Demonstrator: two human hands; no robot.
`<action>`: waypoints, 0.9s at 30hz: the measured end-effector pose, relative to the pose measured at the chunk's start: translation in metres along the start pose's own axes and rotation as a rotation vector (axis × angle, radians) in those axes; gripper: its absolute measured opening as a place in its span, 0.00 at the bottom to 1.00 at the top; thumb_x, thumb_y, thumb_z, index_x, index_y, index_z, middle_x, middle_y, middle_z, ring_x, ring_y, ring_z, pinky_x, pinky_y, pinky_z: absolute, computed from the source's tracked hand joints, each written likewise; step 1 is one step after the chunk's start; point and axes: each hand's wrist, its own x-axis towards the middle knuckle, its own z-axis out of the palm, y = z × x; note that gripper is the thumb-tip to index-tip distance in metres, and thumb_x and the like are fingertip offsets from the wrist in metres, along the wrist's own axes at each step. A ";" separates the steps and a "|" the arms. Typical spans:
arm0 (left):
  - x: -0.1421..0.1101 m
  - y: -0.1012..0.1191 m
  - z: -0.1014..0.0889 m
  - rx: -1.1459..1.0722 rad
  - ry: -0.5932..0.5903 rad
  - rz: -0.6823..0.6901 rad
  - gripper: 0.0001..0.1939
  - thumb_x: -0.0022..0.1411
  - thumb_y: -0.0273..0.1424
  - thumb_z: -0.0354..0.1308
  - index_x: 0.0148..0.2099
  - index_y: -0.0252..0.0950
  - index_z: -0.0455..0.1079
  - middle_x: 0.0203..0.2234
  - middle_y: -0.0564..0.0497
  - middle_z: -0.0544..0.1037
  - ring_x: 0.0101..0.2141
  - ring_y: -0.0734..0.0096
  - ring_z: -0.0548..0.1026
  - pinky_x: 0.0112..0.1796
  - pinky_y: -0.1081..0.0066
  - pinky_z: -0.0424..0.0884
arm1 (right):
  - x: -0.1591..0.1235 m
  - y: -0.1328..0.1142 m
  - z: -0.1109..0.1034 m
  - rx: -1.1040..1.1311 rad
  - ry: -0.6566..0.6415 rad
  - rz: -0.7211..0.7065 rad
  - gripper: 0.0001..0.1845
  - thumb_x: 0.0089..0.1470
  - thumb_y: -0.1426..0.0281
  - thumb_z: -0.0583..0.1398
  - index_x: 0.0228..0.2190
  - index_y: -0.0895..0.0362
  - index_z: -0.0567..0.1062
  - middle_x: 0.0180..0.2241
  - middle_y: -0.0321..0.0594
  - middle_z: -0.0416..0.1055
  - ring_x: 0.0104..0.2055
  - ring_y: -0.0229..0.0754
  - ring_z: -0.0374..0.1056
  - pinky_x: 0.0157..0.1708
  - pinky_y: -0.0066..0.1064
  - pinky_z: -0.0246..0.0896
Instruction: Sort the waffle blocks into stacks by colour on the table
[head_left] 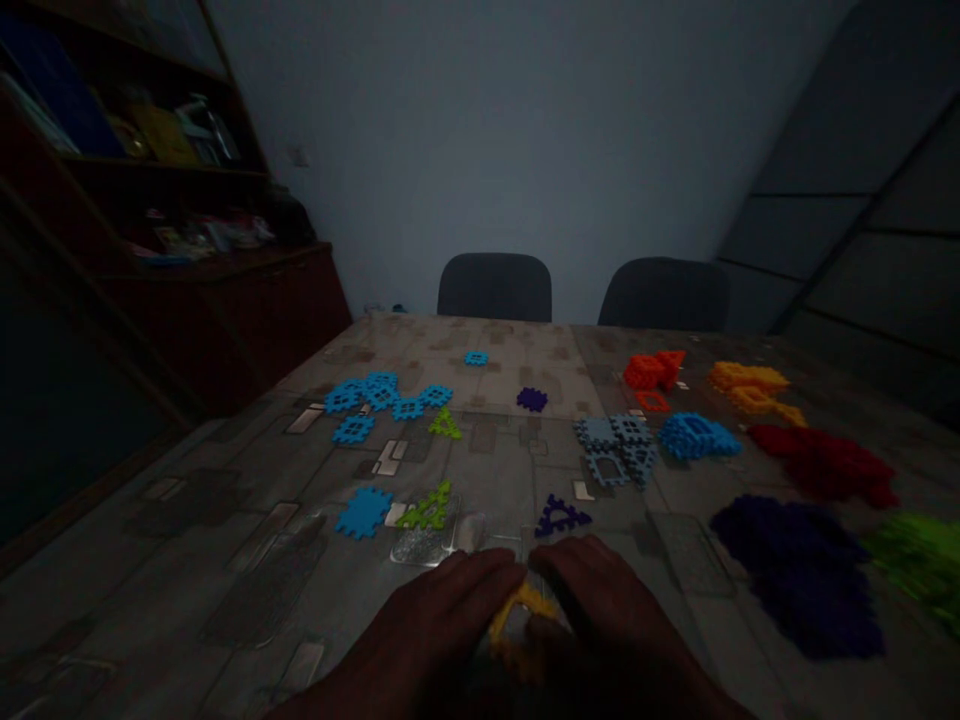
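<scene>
The table (225,560) filled the frame. At the bottom middle, the left hand (442,625) and right hand (607,620) met, fingers closed on a yellow plastic piece (525,605). It looked light and stiff, easiest held by its edges. The dark hid its shape.

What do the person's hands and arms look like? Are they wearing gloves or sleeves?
No gloves: the left hand and the right hand are both bare, with plain fingers and no rings that I can make out. No sleeve, cuff, watch or bracelet shows on the stretch of wrist and forearm in view. The room is dim, so small details such as nails or marks are too dark to tell.
</scene>
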 end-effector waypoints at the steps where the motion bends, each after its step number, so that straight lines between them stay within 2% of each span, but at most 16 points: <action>1: 0.001 -0.001 0.000 -0.005 -0.012 0.004 0.44 0.54 0.28 0.63 0.69 0.46 0.48 0.63 0.43 0.64 0.60 0.51 0.65 0.58 0.49 0.65 | -0.003 0.000 0.003 -0.050 -0.020 -0.007 0.24 0.52 0.66 0.63 0.50 0.56 0.67 0.41 0.45 0.74 0.40 0.50 0.69 0.40 0.41 0.65; 4: 0.003 -0.006 -0.006 -0.035 -0.038 0.025 0.43 0.55 0.30 0.65 0.68 0.47 0.49 0.63 0.44 0.66 0.60 0.54 0.67 0.59 0.51 0.64 | -0.011 0.000 0.018 -0.225 -0.025 -0.011 0.28 0.48 0.69 0.64 0.52 0.57 0.66 0.41 0.47 0.75 0.40 0.53 0.71 0.37 0.40 0.66; 6: 0.003 -0.011 -0.014 -0.034 -0.029 0.000 0.37 0.59 0.30 0.63 0.67 0.48 0.53 0.62 0.47 0.68 0.59 0.56 0.67 0.58 0.53 0.66 | -0.016 -0.001 0.028 -0.324 0.016 -0.007 0.26 0.50 0.73 0.61 0.52 0.57 0.65 0.42 0.48 0.76 0.41 0.54 0.72 0.38 0.41 0.66; 8: 0.002 -0.018 -0.019 -0.025 0.028 -0.056 0.29 0.63 0.32 0.59 0.65 0.49 0.57 0.61 0.48 0.69 0.59 0.58 0.68 0.57 0.54 0.68 | -0.018 -0.003 0.037 -0.376 0.042 -0.006 0.26 0.51 0.76 0.59 0.53 0.57 0.65 0.42 0.48 0.76 0.40 0.54 0.72 0.40 0.42 0.65; 10: 0.001 -0.023 -0.022 -0.024 0.090 -0.118 0.25 0.66 0.32 0.56 0.64 0.48 0.60 0.60 0.48 0.70 0.58 0.58 0.69 0.57 0.54 0.68 | -0.018 -0.005 0.040 -0.367 0.044 -0.008 0.27 0.51 0.75 0.59 0.54 0.57 0.65 0.41 0.48 0.76 0.39 0.54 0.72 0.41 0.43 0.64; 13: 0.000 -0.027 -0.021 -0.033 0.093 -0.168 0.21 0.66 0.32 0.55 0.61 0.45 0.65 0.57 0.46 0.72 0.57 0.58 0.71 0.56 0.54 0.69 | -0.013 -0.005 0.034 -0.257 -0.025 -0.016 0.30 0.47 0.68 0.63 0.53 0.58 0.67 0.43 0.48 0.74 0.42 0.55 0.70 0.44 0.44 0.63; 16: 0.003 -0.028 -0.019 -0.063 0.062 -0.157 0.20 0.65 0.30 0.56 0.58 0.45 0.67 0.56 0.46 0.74 0.55 0.59 0.72 0.54 0.55 0.71 | -0.006 -0.002 0.022 -0.148 -0.135 -0.018 0.30 0.43 0.64 0.65 0.49 0.56 0.69 0.42 0.45 0.72 0.42 0.53 0.67 0.41 0.41 0.61; 18: 0.003 -0.029 -0.017 -0.075 0.072 -0.138 0.20 0.64 0.29 0.56 0.58 0.45 0.68 0.55 0.48 0.75 0.55 0.60 0.73 0.54 0.57 0.71 | -0.002 0.001 0.018 -0.125 -0.164 -0.031 0.28 0.43 0.63 0.66 0.47 0.55 0.70 0.40 0.43 0.71 0.41 0.51 0.67 0.38 0.39 0.59; 23: -0.003 -0.034 -0.008 -0.016 0.156 -0.064 0.20 0.65 0.32 0.57 0.59 0.49 0.67 0.56 0.50 0.74 0.55 0.61 0.73 0.54 0.62 0.71 | 0.001 0.012 0.032 -0.240 -0.062 -0.109 0.16 0.48 0.67 0.66 0.40 0.54 0.71 0.34 0.39 0.71 0.34 0.46 0.66 0.32 0.34 0.55; 27: -0.006 -0.034 -0.010 0.039 0.204 -0.059 0.21 0.65 0.34 0.57 0.59 0.54 0.67 0.55 0.55 0.75 0.52 0.63 0.76 0.52 0.66 0.73 | 0.005 0.012 0.038 -0.375 -0.051 -0.105 0.16 0.47 0.66 0.68 0.37 0.54 0.70 0.32 0.38 0.72 0.31 0.45 0.65 0.29 0.34 0.54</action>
